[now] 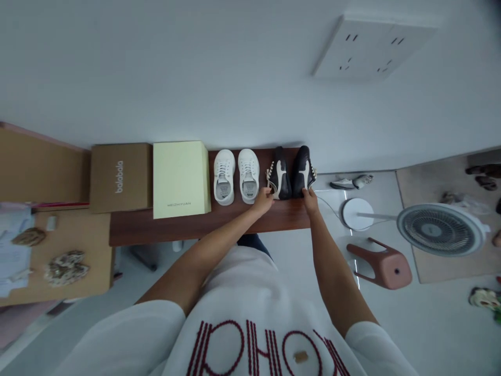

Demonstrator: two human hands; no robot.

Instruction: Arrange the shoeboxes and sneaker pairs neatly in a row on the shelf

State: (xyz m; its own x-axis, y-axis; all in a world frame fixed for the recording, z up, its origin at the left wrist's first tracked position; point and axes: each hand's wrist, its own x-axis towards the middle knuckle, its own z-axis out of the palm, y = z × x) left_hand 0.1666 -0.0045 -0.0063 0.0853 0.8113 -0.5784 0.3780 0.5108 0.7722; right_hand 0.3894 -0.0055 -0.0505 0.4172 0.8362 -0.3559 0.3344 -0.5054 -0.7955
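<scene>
Okay so the left hand (263, 201) and right hand (310, 200) are both on a pair of black sneakers (282, 175) with cream stripes. The fingers look clenched around the heel ends, left on the left shoe, right on the right one, so it's a proper grip. The shoes sit side by side on a dark wood surface (195, 227), toes toward the wall (195, 68). Right next to them there's a pair of white sneakers (224, 177), then a pale green box (180, 180) and a brown balabala box (120, 177), all in one row. Over on the floor (442, 324) to the right you've got a pink stool (379, 263) and a fan (440, 230) further out.
</scene>
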